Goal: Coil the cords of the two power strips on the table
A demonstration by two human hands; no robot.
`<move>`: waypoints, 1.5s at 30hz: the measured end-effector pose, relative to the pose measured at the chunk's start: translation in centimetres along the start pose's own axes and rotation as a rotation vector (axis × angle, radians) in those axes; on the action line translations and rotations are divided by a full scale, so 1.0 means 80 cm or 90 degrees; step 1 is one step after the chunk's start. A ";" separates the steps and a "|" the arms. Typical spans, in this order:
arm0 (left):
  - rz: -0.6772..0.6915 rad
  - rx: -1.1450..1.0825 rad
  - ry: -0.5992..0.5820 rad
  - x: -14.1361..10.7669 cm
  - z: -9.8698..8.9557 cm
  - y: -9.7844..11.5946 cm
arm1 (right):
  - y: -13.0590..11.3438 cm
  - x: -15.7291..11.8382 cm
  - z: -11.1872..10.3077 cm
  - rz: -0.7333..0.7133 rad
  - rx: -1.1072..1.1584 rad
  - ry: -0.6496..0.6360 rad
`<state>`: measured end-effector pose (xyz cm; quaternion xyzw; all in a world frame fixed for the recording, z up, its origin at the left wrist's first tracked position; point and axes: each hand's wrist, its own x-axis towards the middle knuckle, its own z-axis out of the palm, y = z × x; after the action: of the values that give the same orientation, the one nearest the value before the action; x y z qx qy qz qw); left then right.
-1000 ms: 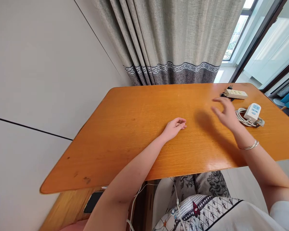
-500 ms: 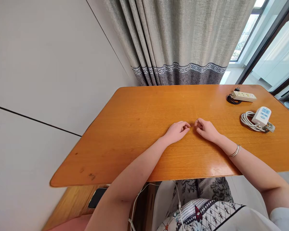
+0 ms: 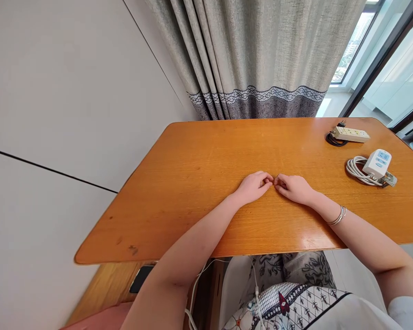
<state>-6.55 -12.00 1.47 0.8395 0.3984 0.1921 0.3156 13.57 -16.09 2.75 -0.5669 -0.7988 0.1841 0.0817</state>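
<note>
My left hand (image 3: 253,187) rests on the wooden table (image 3: 179,165), its fingers loosely bent and the thumb apart from them. Facing it, my right hand (image 3: 293,188) lies on the same tabletop with softly curled fingers and a gap above the thumb. The fingertips of both hands meet or nearly meet; whether they touch is hard to make out. Neither hand shows anything in it. Thin silver bracelets (image 3: 338,215) circle my right wrist.
At the table's right stand a white socket block (image 3: 377,163) with a coiled grey cable (image 3: 356,169) and a cream power strip (image 3: 351,134) with a black cord (image 3: 336,140). A curtain (image 3: 261,50) hangs behind. A dark flat device (image 3: 141,278) lies below the table's left front.
My right hand has moved slightly left and down, closing the gap to the left hand's fingertips. My left hand stays in place. The view has shifted a little.
</note>
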 end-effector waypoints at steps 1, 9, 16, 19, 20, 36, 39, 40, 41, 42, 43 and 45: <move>-0.001 0.001 -0.001 0.000 0.000 0.001 | 0.001 0.000 0.000 -0.001 0.001 0.001; -0.010 0.012 -0.008 0.001 -0.002 0.004 | 0.004 0.001 0.000 -0.016 0.020 0.007; -0.009 0.011 -0.013 0.000 -0.002 0.005 | 0.005 0.001 0.000 -0.017 0.025 0.005; -0.008 0.015 -0.010 0.001 -0.001 0.005 | 0.005 0.000 -0.001 -0.020 0.023 0.005; -0.006 0.016 -0.010 0.001 -0.001 0.005 | 0.005 0.000 -0.001 -0.020 0.023 0.006; 0.003 0.014 -0.001 -0.001 0.000 0.004 | 0.003 0.000 -0.003 -0.010 0.022 -0.004; 0.003 0.016 -0.002 -0.001 0.001 0.004 | 0.003 0.000 -0.003 -0.013 0.022 -0.002; 0.003 0.016 -0.002 -0.001 0.001 0.004 | 0.003 0.000 -0.003 -0.015 0.022 -0.001; 0.004 0.015 -0.002 -0.001 0.001 0.004 | 0.003 0.000 -0.003 -0.016 0.021 0.000; 0.005 0.015 -0.002 -0.001 0.001 0.004 | 0.003 0.000 -0.003 -0.016 0.020 0.000; 0.006 0.016 -0.002 -0.001 0.001 0.005 | 0.003 0.000 -0.003 -0.016 0.019 0.000; 0.006 0.020 -0.002 -0.001 0.001 0.005 | 0.002 0.000 -0.004 -0.015 0.016 0.000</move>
<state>-6.34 -12.26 1.70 0.8467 0.3966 0.1859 0.3022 13.82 -16.00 2.97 -0.5567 -0.8028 0.1934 0.0907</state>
